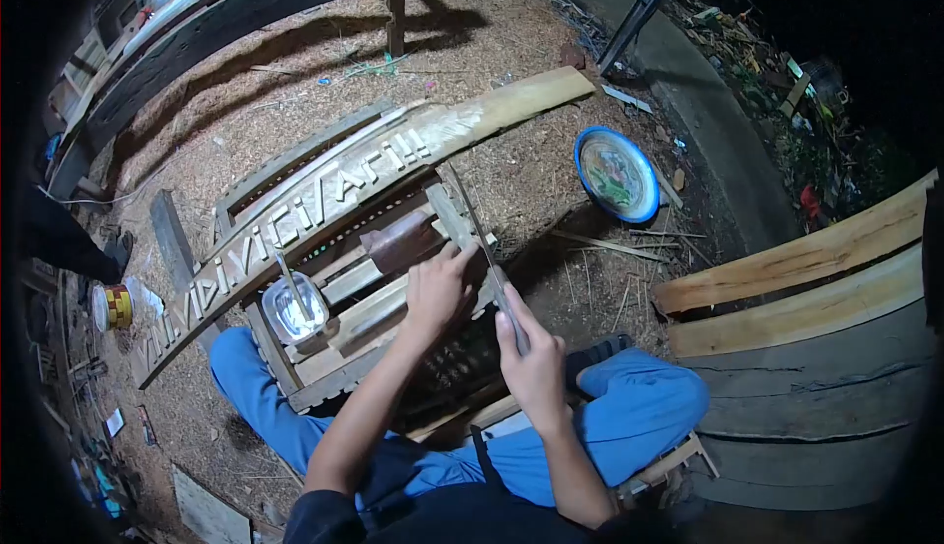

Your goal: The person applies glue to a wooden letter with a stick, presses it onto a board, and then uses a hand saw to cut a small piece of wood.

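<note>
My right hand (pixel 531 362) is wrapped round the handle of a long, thin-bladed tool (pixel 483 224), which points up and away; whether it is a saw or a knife I cannot tell. Just left of the blade, my left hand (pixel 438 288) has its fingers bent down on a short wood strip (pixel 448 213), holding it against the slatted wooden frame (pixel 329 384). Behind the frame lies a long curved board (pixel 531 101) with raised wooden letters (pixel 354 182) along it. A clear plastic tub (pixel 295 310) with whitish contents and a stick in it stands to the left of my left hand.
A round tray with a blue rim (pixel 618 217) lies on the wood shavings at right. Several wide planks (pixel 796 249) are at the far right. A dark beam (pixel 246 3) crosses the back left. A yellow-and-red tin (pixel 112 307) sits near another person's foot (pixel 120 252).
</note>
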`<state>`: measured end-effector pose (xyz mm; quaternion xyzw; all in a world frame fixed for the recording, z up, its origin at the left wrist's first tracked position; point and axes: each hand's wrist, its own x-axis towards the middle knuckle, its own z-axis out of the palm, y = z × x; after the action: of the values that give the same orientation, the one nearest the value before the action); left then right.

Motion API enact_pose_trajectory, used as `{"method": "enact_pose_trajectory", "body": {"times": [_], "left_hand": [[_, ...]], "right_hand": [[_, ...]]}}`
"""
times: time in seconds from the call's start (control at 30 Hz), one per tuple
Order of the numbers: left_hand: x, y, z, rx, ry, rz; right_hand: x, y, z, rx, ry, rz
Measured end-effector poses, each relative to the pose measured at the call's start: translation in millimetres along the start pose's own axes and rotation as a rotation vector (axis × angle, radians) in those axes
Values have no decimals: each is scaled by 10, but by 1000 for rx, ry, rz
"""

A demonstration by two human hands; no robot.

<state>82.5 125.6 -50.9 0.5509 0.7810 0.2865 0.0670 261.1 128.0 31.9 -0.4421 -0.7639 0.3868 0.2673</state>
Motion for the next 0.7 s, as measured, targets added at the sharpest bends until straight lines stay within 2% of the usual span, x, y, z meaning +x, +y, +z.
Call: {"method": "enact_pose_trajectory", "body": {"times": [0.07, 0.2, 0.33, 0.4, 0.43, 0.57, 0.7], "left_hand": [[-8, 14, 6, -5, 15, -27], [-10, -68, 101, 45, -31, -3], [-9, -8, 49, 25, -46, -43], [-18, -52, 97, 68, 42, 21], [10, -25, 63, 42, -12, -20], [-2, -101, 134, 22, -8, 15], [-28, -74, 111, 22, -23, 33]], "right_hand": [[-133, 5, -144, 14, 44, -110], [-297, -59, -273, -34, 16, -52], [92, 33, -24, 81, 35, -57], [45, 40, -104, 153, 19, -49], [-53, 51, -131, 245, 35, -30], [-331, -80, -337, -42, -28, -7], [57, -15, -70, 31, -1, -66]]}}
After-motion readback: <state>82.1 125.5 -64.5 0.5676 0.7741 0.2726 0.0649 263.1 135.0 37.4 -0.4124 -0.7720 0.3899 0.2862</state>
